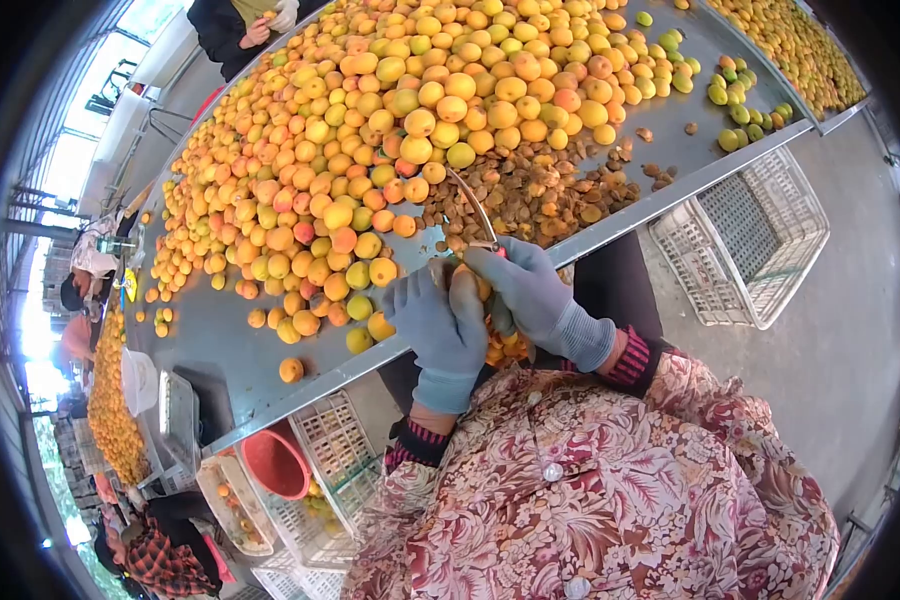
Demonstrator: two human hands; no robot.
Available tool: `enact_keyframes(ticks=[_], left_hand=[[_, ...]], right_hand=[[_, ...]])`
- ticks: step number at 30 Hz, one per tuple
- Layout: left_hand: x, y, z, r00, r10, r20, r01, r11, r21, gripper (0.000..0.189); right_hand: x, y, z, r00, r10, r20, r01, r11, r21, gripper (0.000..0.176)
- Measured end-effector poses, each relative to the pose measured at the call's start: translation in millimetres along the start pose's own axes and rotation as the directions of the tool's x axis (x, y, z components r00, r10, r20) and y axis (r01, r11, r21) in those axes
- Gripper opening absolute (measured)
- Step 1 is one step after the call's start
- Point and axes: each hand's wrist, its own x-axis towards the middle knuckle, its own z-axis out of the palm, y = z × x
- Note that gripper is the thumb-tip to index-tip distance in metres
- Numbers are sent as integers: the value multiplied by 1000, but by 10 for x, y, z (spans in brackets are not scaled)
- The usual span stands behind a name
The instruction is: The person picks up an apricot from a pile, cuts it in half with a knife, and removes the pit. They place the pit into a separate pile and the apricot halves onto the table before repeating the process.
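Both my hands wear grey-blue gloves and meet just over the near edge of the metal table [260,375]. My right hand [542,305] is closed around the red handle of a curved knife [478,208], its blade pointing up and away over the table. In my left hand [435,330], fingers curled, is an apricot [483,287], mostly hidden by the gloves. Below the hands, orange apricot pieces show partly behind the fingers. A large heap of yellow-orange apricots [320,190] lies beyond my hands. Brown apricot pits [530,190] are piled near the knife blade.
Greener apricots [735,100] sit at the table's right end. A white plastic crate [710,250] stands on the floor to the right. Below the table at left are a red bucket [276,462] and more crates [335,440]. Other people work across the table and at far left.
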Motion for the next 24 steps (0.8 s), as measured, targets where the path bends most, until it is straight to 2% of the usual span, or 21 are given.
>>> enact_keyframes(ticks=[2,3,6,8,9,10,11,12,13,14,15,17,18,19,20,21,22,23,24], left_hand=[[14,-31,41,998,55,9,-55,998,23,24],[27,-47,53,994,111,19,-112,993,48,25],[66,-33,15,986,151,70,-157,984,81,26],[60,-40,38,988,129,85,-137,986,96,26],[48,-49,53,989,109,104,-120,986,112,26],[7,-87,115,988,107,107,-119,986,113,26],[-23,-107,195,998,45,52,-47,998,40,25],[-41,-115,266,1000,-20,-1,20,999,-38,25],[-74,-110,326,1000,-21,-1,21,999,-38,25],[-81,-54,344,988,-154,-15,149,975,-167,25],[-67,-13,355,958,-287,-12,271,917,-294,25],[-24,54,349,946,-322,-27,301,908,-290,23],[-7,69,360,937,-347,-48,320,903,-285,22],[-11,53,388,935,-352,-46,326,902,-284,22],[11,44,392,795,-588,151,514,519,-682,21],[52,38,400,624,-651,432,539,-42,-841,20],[94,31,403,621,-655,431,540,-41,-841,20],[248,117,314,398,-710,582,567,-308,-764,23],[347,153,259,166,-681,713,516,-557,-651,27]], right_hand=[[4,4,-4,1000,21,-7,-20,996,86,28],[21,9,-4,1000,20,-2,-20,997,80,28],[69,81,0,997,30,-74,-29,999,23,27],[97,144,23,994,-65,-87,72,994,76,28],[126,175,63,994,-62,-87,69,995,78,28],[170,205,122,974,-158,-162,176,979,103,28],[214,233,161,939,-249,-238,282,952,117,29],[283,274,167,940,-248,-236,281,953,116,29],[366,330,161,896,-343,-283,347,937,-37,30],[386,329,168,843,-436,-315,394,899,-191,31],[397,316,148,844,-433,-316,389,901,-193,31],[369,285,104,772,-598,-216,409,726,-553,31],[347,271,84,776,-593,-215,403,728,-555,31],[326,258,61,775,-613,-155,408,673,-617,31],[316,250,42,773,-628,-94,416,613,-672,32],[329,230,3,774,-627,-94,416,614,-671,32],[338,217,-36,744,-668,-26,441,519,-732,30],[344,213,-44,712,-701,50,465,417,-781,29],[350,210,-26,710,-702,57,471,413,-779,29]])
